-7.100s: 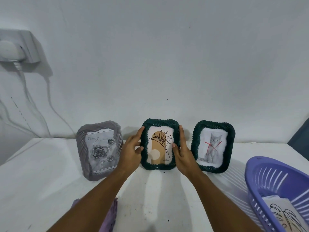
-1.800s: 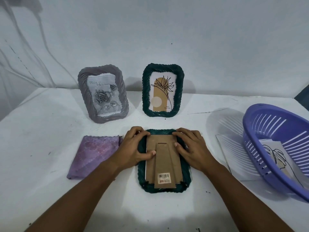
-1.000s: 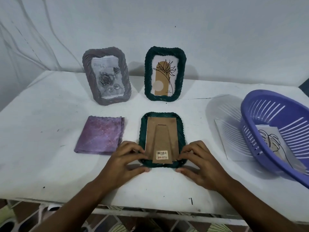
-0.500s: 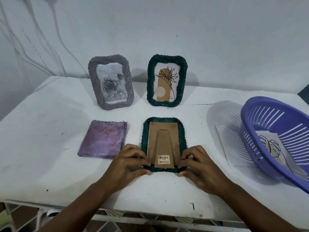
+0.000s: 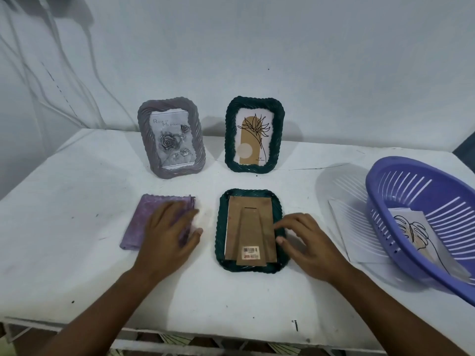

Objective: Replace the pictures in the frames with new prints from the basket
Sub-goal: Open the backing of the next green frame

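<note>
**Opening the face-down frame's back**

White table [image 5: 77,201] against a pale wall, w/ the work laid near the front edge. The face-down green frame [image 5: 250,228] lies flat in the middle, brown backing board [image 5: 248,227] and its easel leg up, barcode sticker at the near end. Right hand [image 5: 305,242] sits at the frame's right edge, fingers loosely curled, tips on or just at the board's rim; gripping nothing I can confirm. Left hand [image 5: 169,235] lies flat, fingers spread, on the purple cloth [image 5: 144,222] just left of the frame, holding nothing.

Step in hand, as I judge it: free the backing. Do it well by steadying the frame w/ one hand, turning the small corner tabs aside one by one, then lifting the board from one edge, not prying by the easel leg. Glass underneath could slip, so keep it flat.

Behind stand the grey rose frame [image 5: 171,137] and a second green frame [image 5: 254,134], both upright. Right: the purple basket [image 5: 385,181] w/ a leaf print [image 5: 411,232] inside; a loose sheet [image 5: 344,227] lies partly under it.
</note>
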